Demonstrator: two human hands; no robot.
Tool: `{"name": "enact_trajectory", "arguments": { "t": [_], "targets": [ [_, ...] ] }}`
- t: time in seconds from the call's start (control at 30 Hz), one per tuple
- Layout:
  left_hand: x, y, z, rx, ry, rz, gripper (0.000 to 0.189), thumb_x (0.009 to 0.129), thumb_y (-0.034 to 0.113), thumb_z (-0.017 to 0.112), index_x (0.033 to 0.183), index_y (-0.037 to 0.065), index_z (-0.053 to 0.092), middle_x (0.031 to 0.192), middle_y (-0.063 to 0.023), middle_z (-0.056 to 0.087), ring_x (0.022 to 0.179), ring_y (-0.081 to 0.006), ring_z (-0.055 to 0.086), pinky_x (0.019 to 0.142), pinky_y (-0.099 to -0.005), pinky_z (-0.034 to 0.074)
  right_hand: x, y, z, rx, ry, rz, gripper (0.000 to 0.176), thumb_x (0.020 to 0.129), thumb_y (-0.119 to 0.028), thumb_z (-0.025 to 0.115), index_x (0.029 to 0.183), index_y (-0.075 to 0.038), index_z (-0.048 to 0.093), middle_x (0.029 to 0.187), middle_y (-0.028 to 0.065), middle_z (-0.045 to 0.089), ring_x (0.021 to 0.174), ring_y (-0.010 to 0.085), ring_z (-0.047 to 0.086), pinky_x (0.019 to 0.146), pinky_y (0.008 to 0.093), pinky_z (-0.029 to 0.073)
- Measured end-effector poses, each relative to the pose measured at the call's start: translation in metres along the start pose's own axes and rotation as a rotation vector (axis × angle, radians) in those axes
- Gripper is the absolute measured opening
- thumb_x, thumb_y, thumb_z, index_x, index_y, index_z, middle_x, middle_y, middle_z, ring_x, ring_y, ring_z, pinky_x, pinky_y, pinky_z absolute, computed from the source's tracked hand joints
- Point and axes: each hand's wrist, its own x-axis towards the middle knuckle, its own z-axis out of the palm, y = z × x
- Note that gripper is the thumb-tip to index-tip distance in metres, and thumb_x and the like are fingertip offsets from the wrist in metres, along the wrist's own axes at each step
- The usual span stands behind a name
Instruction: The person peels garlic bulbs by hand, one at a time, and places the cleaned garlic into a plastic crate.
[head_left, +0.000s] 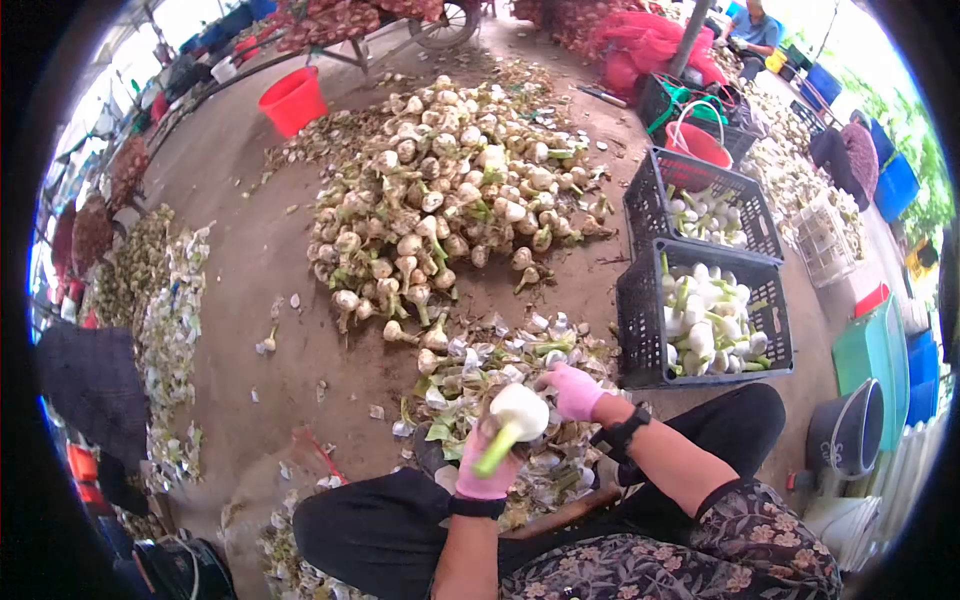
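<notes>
My left hand (486, 468), in a pink glove, is closed round a white garlic bulb (520, 412) whose cut green stem points down towards me. Just to the right, my right hand (576, 392), also pink-gloved, has its fingers curled close beside the bulb. Whatever it may hold is hidden or too small to make out. Under both hands lie peeled garlic skins and stem pieces (470, 385). Ahead of them rises a large heap of unpeeled garlic (460, 190) with roots and dirt on it.
To my right stand a black crate of peeled garlic (640, 345) and another black crate (640, 205) behind it. A red bucket (293, 102) is beyond the heap. A grey bucket (842, 440) stands far right. A co-worker (757, 35) sits at the back right.
</notes>
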Motion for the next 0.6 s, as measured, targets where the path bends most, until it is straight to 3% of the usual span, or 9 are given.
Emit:
{"name": "enact_trajectory", "arguments": {
  "t": [0.07, 0.1, 0.17, 0.2, 0.23, 0.33, 0.43, 0.5, 0.6],
  "targets": [
    [0.006, 0.002, 0.002, 0.116, -0.061, 0.121, 0.063, 0.079, 0.024, 0.072, 0.132, 0.008, 0.042, 0.121, -0.0088, 0.054, 0.108, -0.0234, 0.056, 0.091, -0.0383, 0.050, -0.009, 0.010, -0.003, 0.203, 0.035, -0.074, 0.041, 0.076, -0.005, 0.062, 0.114, -0.018, 0.062, 0.114, 0.0159, 0.053, 0.107, 0.0334, 0.054, 0.096, 0.0374, 0.043],
    [0.011, 0.002, 0.006, 0.121, -0.065, 0.144, 0.066, 0.076, 0.018, 0.075, 0.132, 0.006, 0.041, 0.121, -0.0091, 0.055, 0.108, -0.0232, 0.056, 0.092, -0.0385, 0.049, -0.009, 0.007, -0.009, 0.322, 0.107, -0.041, 0.042, 0.077, -0.003, 0.064, 0.117, -0.015, 0.060, 0.116, 0.0131, 0.056, 0.109, 0.0284, 0.055, 0.096, 0.0351, 0.043],
    [0.013, -0.003, 0.007, 0.125, -0.017, 0.140, 0.065, 0.076, 0.012, 0.074, 0.131, 0.004, 0.041, 0.119, -0.0104, 0.055, 0.108, -0.0233, 0.056, 0.094, -0.0375, 0.048, -0.013, -0.011, -0.040, 0.971, 0.016, 0.022, 0.040, 0.079, -0.003, 0.064, 0.118, -0.009, 0.059, 0.119, 0.0104, 0.058, 0.111, 0.0211, 0.055, 0.095, 0.0325, 0.044],
    [0.014, -0.005, 0.009, 0.194, 0.009, 0.156, 0.065, 0.075, 0.009, 0.074, 0.131, 0.004, 0.040, 0.119, -0.0104, 0.055, 0.108, -0.0233, 0.056, 0.094, -0.0371, 0.048, -0.017, -0.026, -0.058, 1.075, -0.005, -0.020, 0.040, 0.079, -0.004, 0.066, 0.119, -0.005, 0.058, 0.119, 0.0086, 0.060, 0.109, 0.0160, 0.055, 0.095, 0.0296, 0.044],
    [0.014, -0.007, 0.010, 0.264, 0.037, 0.172, 0.066, 0.075, 0.005, 0.074, 0.131, 0.004, 0.039, 0.119, -0.0104, 0.055, 0.108, -0.0234, 0.056, 0.094, -0.0368, 0.047, -0.018, -0.031, -0.064, 1.078, -0.002, -0.017, 0.040, 0.079, -0.004, 0.066, 0.119, -0.005, 0.058, 0.119, 0.0086, 0.060, 0.109, 0.0160, 0.055, 0.095, 0.0296, 0.044],
    [0.018, -0.011, 0.012, 0.367, 0.044, 0.188, 0.064, 0.073, -0.002, 0.073, 0.128, 0.004, 0.041, 0.116, -0.0096, 0.057, 0.104, -0.0215, 0.058, 0.091, -0.0352, 0.049, -0.020, -0.044, -0.078, 0.644, 0.025, -0.256, 0.040, 0.073, -0.003, 0.070, 0.112, -0.004, 0.062, 0.107, 0.0105, 0.065, 0.099, 0.0205, 0.061, 0.087, 0.0305, 0.047],
    [0.014, -0.005, 0.027, 0.376, 0.080, 0.131, 0.059, 0.072, -0.003, 0.074, 0.123, 0.002, 0.043, 0.112, -0.0095, 0.059, 0.098, -0.0198, 0.061, 0.088, -0.0327, 0.051, -0.018, -0.041, -0.079, 0.557, -0.091, -0.232, 0.035, 0.070, 0.002, 0.065, 0.104, -0.003, 0.064, 0.098, 0.0123, 0.066, 0.092, 0.0231, 0.063, 0.081, 0.0319, 0.049],
    [0.011, -0.003, 0.028, 0.606, 0.088, 0.220, 0.062, 0.071, -0.003, 0.075, 0.124, 0.001, 0.043, 0.111, -0.0090, 0.059, 0.098, -0.0190, 0.060, 0.089, -0.0314, 0.050, -0.019, -0.044, -0.075, 0.538, -0.041, -0.246, 0.032, 0.068, 0.007, 0.058, 0.098, -0.002, 0.065, 0.090, 0.0133, 0.067, 0.086, 0.0239, 0.063, 0.077, 0.0325, 0.049],
    [0.009, -0.003, 0.022, 0.637, 0.066, 0.225, 0.059, 0.070, -0.001, 0.077, 0.120, -0.001, 0.045, 0.103, -0.0074, 0.062, 0.094, -0.0160, 0.061, 0.085, -0.0295, 0.049, -0.023, -0.046, -0.069, 0.550, 0.021, -0.278, 0.030, 0.069, 0.009, 0.055, 0.096, -0.001, 0.064, 0.087, 0.0134, 0.066, 0.083, 0.0242, 0.063, 0.075, 0.0328, 0.049]
  ]
}}
